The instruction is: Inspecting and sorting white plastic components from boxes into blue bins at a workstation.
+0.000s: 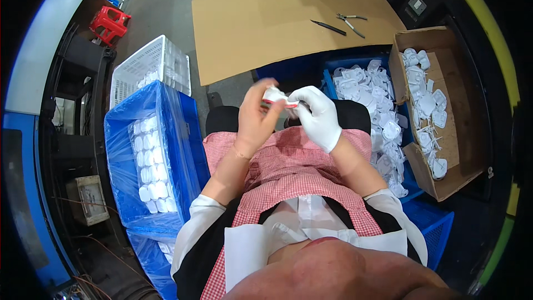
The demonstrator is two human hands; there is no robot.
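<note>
My left hand (254, 116), bare and a little blurred, is closed on a small white plastic piece (273, 95) above my lap. In a white glove, my right hand (319, 116) pinches the other side of the work. A thin red edge (292, 105) shows between the two hands; I cannot tell if it belongs to the white piece or to a small tool. My fingers cover most of it. To the right of my glove, a blue crate (328, 84) holds a loose heap of white plastic parts (355, 86).
A cardboard sheet (250, 28) ahead carries pliers (351, 24) and a black pen-like tool (328, 27). At left stand a white basket (161, 55) and a lined blue crate (119, 133) with rows of white parts (149, 161). An open cardboard box (472, 133) with parts stands right.
</note>
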